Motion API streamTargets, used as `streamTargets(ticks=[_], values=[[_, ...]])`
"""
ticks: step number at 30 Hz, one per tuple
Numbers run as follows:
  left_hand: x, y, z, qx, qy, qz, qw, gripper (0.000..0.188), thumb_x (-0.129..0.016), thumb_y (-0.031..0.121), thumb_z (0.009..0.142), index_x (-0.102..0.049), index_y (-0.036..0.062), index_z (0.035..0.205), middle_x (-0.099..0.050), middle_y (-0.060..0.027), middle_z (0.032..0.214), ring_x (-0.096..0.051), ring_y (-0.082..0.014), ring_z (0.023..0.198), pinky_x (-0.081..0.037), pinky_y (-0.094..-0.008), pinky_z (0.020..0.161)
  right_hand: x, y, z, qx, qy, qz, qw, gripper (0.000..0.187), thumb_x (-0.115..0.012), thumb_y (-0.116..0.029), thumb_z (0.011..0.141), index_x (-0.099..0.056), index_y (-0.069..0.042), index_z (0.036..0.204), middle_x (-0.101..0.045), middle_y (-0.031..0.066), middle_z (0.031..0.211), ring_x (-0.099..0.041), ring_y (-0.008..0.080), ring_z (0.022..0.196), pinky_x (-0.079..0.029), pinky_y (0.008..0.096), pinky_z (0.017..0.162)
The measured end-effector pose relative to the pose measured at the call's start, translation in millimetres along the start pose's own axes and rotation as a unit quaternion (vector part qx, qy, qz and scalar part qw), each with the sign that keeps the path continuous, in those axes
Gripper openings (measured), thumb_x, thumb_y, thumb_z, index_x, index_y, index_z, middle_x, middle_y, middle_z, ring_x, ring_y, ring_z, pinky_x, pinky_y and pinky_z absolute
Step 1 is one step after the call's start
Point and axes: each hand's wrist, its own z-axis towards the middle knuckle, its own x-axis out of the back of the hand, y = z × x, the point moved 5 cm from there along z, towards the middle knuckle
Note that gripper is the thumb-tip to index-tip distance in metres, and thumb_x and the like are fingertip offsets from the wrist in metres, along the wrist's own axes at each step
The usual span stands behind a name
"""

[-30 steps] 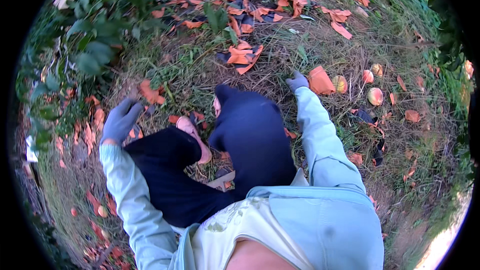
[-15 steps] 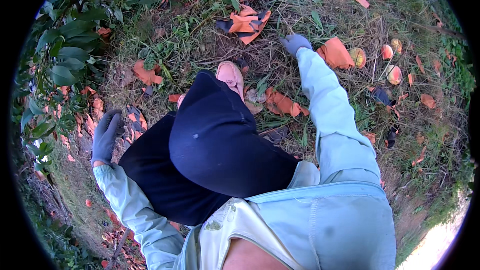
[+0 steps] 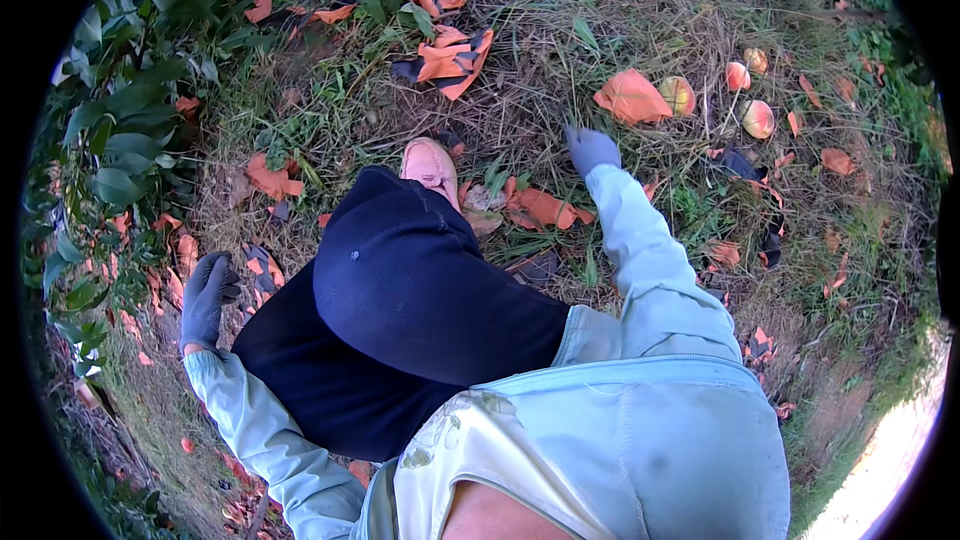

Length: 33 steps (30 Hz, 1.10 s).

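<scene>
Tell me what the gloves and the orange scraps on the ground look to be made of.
Gloves, on the left hand and right hand: apparently knitted fabric, grey-blue, matte, soft and close-fitting. Orange scraps: probably thin paper, some with dark backing; they lie creased and torn among dry grass. Plastic film cannot be excluded.

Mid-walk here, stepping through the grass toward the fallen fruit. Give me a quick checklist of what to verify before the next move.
1. Left hand free: ok, gloved, open, holding nothing.
2. Right hand free: ok, gloved, swung forward, nothing visibly in it.
3. Lead foot planted: cannot tell, the raised knee hides most of the leg.
4. Ground ahead: not ok, orange scraps lie right beside the shoe.
5. Fruit located: ok, three round fruits in the grass ahead to the right, beyond the right hand.
6. Left clearance: not ok, leafy branches crowd close to the left hand.
</scene>
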Motion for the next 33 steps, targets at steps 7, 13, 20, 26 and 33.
streamTargets(ticks=[7,13,20,26,33], values=[[-12,18,6,-0.059,-0.016,0.022,0.998,0.030,-0.055,0.027,0.088,-0.058,0.0060,0.109,-0.060,-0.0031,0.083,-0.055,-0.0096,0.068,-0.043,-0.0234,0.063,26,7,-75,-0.002,0.050,0.067,0.996,0.049,-0.036,-0.047,0.090,-0.060,-0.005,0.086,-0.062,0.0186,0.085,-0.058,0.0373,0.082,-0.044,0.0467,0.071],[-12,16,-1,-0.033,-0.010,0.030,0.999,0.029,-0.055,0.026,0.088,-0.057,0.0060,0.109,-0.060,-0.0034,0.083,-0.055,-0.0089,0.068,-0.043,-0.0222,0.060,44,-5,-97,0.047,0.087,0.018,0.995,0.045,-0.038,-0.044,0.090,-0.059,-0.006,0.076,-0.061,0.0150,0.074,-0.059,0.0358,0.071,-0.045,0.0461,0.065],[-14,18,2,-0.023,-0.020,0.034,0.999,0.027,-0.054,0.025,0.089,-0.057,0.0059,0.107,-0.059,-0.0026,0.083,-0.055,-0.0084,0.070,-0.043,-0.0224,0.061,28,17,-146,0.082,0.026,0.059,0.995,0.037,-0.043,-0.041,0.088,-0.060,-0.008,0.082,-0.061,0.0148,0.073,-0.059,0.0351,0.069,-0.045,0.0445,0.065],[-17,22,5,-0.030,-0.035,0.029,0.999,0.027,-0.054,0.024,0.089,-0.057,0.0040,0.107,-0.059,-0.0026,0.089,-0.055,-0.0085,0.077,-0.045,-0.0233,0.065,-20,49,-189,0.128,0.005,0.111,0.986,0.038,-0.050,-0.040,0.085,-0.062,-0.004,0.086,-0.060,0.0181,0.077,-0.059,0.0355,0.077,-0.046,0.0421,0.068],[-17,24,6,-0.025,-0.027,0.037,0.999,0.027,-0.054,0.024,0.089,-0.056,0.0040,0.108,-0.059,-0.0028,0.091,-0.055,-0.0089,0.078,-0.045,-0.0238,0.066,42,15,-72,0.025,0.134,0.338,0.931,0.028,-0.056,-0.025,0.082,-0.060,-0.003,0.098,-0.061,0.0169,0.092,-0.059,0.0337,0.080,-0.047,0.0370,0.074]])
